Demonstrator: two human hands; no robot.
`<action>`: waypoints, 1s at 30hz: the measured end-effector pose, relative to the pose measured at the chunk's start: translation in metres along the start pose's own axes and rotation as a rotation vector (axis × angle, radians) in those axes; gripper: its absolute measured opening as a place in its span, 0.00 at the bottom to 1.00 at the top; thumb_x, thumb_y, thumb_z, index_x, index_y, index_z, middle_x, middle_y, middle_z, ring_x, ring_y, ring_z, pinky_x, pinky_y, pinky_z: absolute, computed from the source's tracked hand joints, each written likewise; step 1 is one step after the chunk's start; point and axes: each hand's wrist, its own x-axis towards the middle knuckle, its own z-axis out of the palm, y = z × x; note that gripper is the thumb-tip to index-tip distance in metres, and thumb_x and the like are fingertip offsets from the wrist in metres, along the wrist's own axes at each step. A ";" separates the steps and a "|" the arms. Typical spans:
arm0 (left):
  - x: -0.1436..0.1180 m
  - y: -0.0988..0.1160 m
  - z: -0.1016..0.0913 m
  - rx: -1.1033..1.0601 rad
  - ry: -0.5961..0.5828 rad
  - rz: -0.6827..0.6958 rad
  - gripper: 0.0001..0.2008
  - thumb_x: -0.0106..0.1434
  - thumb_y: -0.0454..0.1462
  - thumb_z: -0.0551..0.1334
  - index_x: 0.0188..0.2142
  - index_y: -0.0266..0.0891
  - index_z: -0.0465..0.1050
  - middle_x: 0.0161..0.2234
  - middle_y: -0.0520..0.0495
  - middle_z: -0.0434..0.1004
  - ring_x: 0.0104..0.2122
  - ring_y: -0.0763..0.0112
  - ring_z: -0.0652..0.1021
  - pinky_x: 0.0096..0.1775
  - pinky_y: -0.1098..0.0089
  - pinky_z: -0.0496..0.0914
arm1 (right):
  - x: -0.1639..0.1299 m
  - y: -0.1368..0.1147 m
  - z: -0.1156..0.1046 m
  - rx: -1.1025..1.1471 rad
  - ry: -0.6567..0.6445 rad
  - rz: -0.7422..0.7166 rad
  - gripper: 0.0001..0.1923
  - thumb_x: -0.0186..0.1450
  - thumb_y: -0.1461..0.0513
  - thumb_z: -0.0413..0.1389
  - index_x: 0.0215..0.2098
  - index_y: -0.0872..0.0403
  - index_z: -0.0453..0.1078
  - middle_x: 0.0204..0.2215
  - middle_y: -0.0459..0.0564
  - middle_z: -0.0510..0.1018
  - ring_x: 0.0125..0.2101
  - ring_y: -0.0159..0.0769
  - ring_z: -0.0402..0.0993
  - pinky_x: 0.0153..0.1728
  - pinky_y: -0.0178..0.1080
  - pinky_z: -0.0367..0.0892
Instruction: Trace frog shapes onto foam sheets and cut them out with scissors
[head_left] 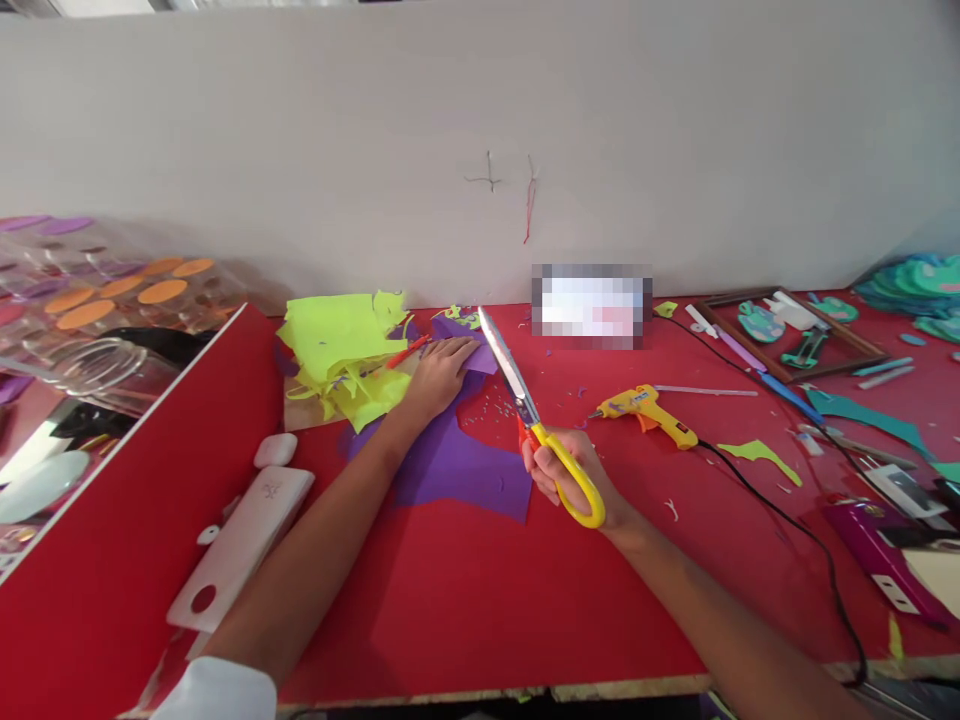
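My right hand [574,475] grips a pair of scissors [525,405] by their yellow handles; the long steel blades are together and point up and away over the red table [480,600]. My left hand [439,375] lies flat, fingers together, on a purple foam sheet [457,465] that spreads across the table middle. Just left of that hand sits a pile of neon-yellow foam scraps [341,350], with a small red-handled tool [409,352] resting on them.
A yellow glue gun [649,410] with a black cord [787,520] lies right of the scissors. A wooden frame [795,335] with cut shapes, teal foam pieces [874,415] and pens crowd the right. A white device [244,540] lies at left beside a red partition.
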 end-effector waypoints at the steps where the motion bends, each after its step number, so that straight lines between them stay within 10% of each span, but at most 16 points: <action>1: -0.001 0.003 -0.001 -0.001 0.034 -0.007 0.21 0.67 0.31 0.54 0.57 0.39 0.73 0.56 0.40 0.77 0.57 0.56 0.75 0.61 0.54 0.64 | 0.005 -0.003 0.003 0.014 0.048 -0.008 0.28 0.63 0.39 0.59 0.26 0.53 0.64 0.12 0.35 0.58 0.12 0.23 0.50 0.13 0.31 0.48; 10: 0.012 0.025 -0.026 -0.494 0.328 -0.262 0.07 0.64 0.36 0.59 0.40 0.37 0.72 0.35 0.46 0.79 0.34 0.66 0.77 0.40 0.68 0.69 | 0.041 0.000 0.012 0.134 0.189 -0.105 0.29 0.62 0.36 0.57 0.26 0.52 0.64 0.11 0.35 0.56 0.09 0.23 0.51 0.11 0.29 0.50; 14: 0.021 0.034 -0.044 -0.816 0.299 -0.278 0.08 0.62 0.34 0.55 0.37 0.38 0.72 0.37 0.46 0.80 0.39 0.64 0.78 0.43 0.66 0.70 | 0.030 0.013 0.006 0.184 0.054 -0.038 0.29 0.64 0.36 0.54 0.27 0.52 0.65 0.11 0.35 0.57 0.09 0.24 0.52 0.10 0.30 0.51; 19: 0.021 0.039 -0.059 -0.690 0.220 -0.236 0.15 0.61 0.40 0.66 0.28 0.40 0.59 0.27 0.54 0.64 0.28 0.73 0.66 0.33 0.70 0.63 | 0.027 0.023 0.004 0.182 0.047 -0.035 0.32 0.61 0.32 0.54 0.29 0.52 0.65 0.12 0.35 0.56 0.09 0.24 0.50 0.11 0.30 0.51; 26: 0.020 0.032 -0.068 -0.712 0.189 -0.154 0.09 0.62 0.39 0.65 0.39 0.39 0.69 0.32 0.51 0.69 0.29 0.74 0.67 0.34 0.71 0.64 | 0.036 0.033 0.005 0.245 0.117 -0.159 0.34 0.62 0.30 0.51 0.33 0.52 0.64 0.17 0.37 0.59 0.13 0.25 0.53 0.15 0.31 0.54; 30: 0.022 0.032 -0.067 -0.929 0.232 -0.207 0.24 0.59 0.35 0.65 0.55 0.40 0.67 0.35 0.50 0.73 0.33 0.71 0.74 0.36 0.71 0.68 | 0.035 0.030 0.005 0.147 0.179 -0.207 0.36 0.62 0.29 0.48 0.37 0.52 0.65 0.23 0.40 0.62 0.18 0.27 0.58 0.21 0.34 0.57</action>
